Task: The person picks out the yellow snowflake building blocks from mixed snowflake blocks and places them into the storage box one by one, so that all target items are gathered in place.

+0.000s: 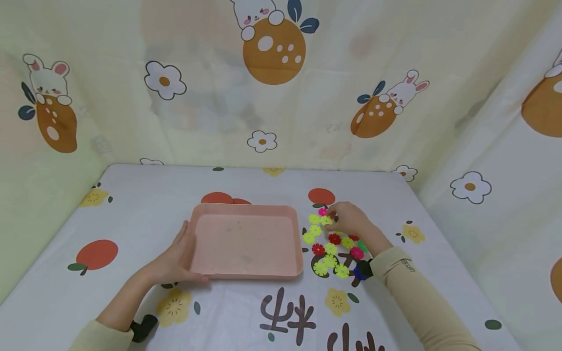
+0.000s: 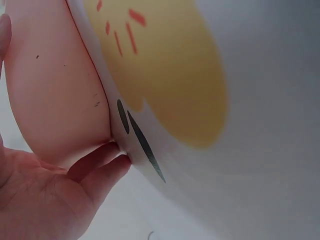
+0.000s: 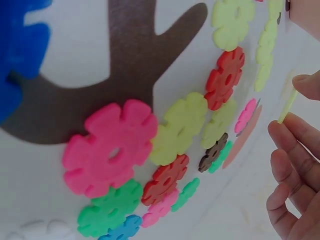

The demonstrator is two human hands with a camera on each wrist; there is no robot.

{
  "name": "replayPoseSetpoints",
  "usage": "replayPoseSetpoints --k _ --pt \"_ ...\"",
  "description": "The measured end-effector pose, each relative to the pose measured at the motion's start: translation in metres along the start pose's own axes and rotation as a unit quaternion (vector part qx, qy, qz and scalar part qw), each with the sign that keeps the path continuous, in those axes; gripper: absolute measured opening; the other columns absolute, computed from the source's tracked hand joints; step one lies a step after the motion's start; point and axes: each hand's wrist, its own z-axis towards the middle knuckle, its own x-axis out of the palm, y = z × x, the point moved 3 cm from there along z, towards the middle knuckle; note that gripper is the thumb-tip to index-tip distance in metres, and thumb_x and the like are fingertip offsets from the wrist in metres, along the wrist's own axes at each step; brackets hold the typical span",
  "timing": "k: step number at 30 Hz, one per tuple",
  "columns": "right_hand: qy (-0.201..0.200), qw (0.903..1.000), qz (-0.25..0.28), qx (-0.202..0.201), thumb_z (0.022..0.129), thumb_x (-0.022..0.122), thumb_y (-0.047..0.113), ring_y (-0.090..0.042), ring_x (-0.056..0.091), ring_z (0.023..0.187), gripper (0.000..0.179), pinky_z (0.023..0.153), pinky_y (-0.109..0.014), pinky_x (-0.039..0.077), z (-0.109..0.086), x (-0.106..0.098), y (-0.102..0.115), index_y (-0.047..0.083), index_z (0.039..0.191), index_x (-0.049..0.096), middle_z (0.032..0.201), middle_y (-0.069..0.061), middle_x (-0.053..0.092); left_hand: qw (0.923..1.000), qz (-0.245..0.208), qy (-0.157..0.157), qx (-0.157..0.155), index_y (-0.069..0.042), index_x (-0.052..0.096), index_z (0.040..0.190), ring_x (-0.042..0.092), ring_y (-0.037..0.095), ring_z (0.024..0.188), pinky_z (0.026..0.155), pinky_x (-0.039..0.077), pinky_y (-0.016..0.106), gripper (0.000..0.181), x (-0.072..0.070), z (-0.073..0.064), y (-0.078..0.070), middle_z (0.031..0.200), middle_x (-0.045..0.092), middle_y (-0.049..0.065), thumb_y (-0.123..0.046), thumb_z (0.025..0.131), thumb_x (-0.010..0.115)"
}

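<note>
A shallow pink tray (image 1: 246, 241) lies on the table. My left hand (image 1: 174, 258) rests on its near-left corner, fingers nearly straight along the left side and thumb along the front edge; the left wrist view shows this hand (image 2: 60, 192) against the tray's outer wall (image 2: 57, 85). To the tray's right, my right hand (image 1: 351, 219) is over scattered plastic snowflake discs. In the right wrist view, my right hand (image 3: 297, 160) pinches a yellow-green snowflake disc (image 3: 287, 105), seen edge-on between thumb and fingertip.
Yellow-green discs (image 1: 320, 267), red discs (image 1: 318, 249) and a pink disc (image 1: 357, 253) spread between tray and right forearm. A blue disc (image 1: 360, 274) lies under the right wrist. Green discs (image 3: 110, 207) and a brown disc (image 3: 213, 152) are among them. Patterned curtains (image 1: 206, 112) stand behind the table.
</note>
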Motion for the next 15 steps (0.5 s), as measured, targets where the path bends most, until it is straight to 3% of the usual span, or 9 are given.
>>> replayPoseSetpoints --k 15 --pt "-0.025 0.999 0.008 -0.036 0.073 0.077 0.026 -0.019 0.055 0.076 0.037 0.072 -0.034 0.051 0.0 -0.01 0.013 0.003 0.1 0.066 0.089 -0.005 0.064 0.9991 0.009 0.016 -0.039 0.003 -0.011 0.142 0.002 0.048 0.133 0.098 0.022 0.062 0.136 0.003 0.006 -0.002 0.147 -0.016 0.026 -0.049 0.058 0.082"
